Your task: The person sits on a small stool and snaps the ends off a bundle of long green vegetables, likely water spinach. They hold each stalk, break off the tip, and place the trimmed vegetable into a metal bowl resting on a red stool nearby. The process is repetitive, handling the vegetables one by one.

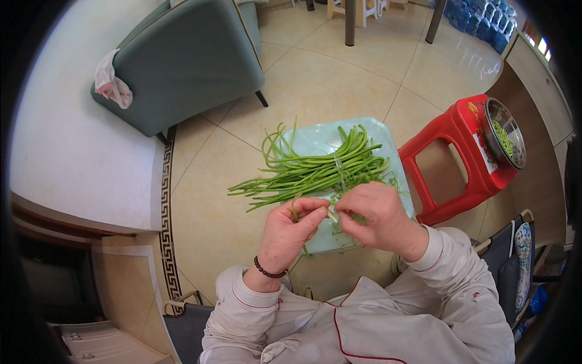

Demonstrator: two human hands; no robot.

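Observation:
My left hand (291, 230), with a dark bead bracelet at the wrist, pinches a long green vegetable stem (294, 211) between thumb and fingers. Its pale end points towards my right hand (376, 218), whose thumb and fingertips are drawn together at that end. Beyond both hands lies a bundle of green stems (313, 170), bound by a clear band (339, 169), on a pale turquoise plastic stool (313, 136). Thin green peelings (390, 181) are scattered beside the bundle and beneath my right hand. Whatever sits inside my right fingertips is mostly hidden.
To the right, a red plastic stool (429, 195) carries a metal bowl (518, 136) holding cut green pieces (503, 136). A grey-green armchair (191, 63) with a cloth (111, 82) on it stands far left. Table legs (349, 22) and bottled water (482, 20) are at the back.

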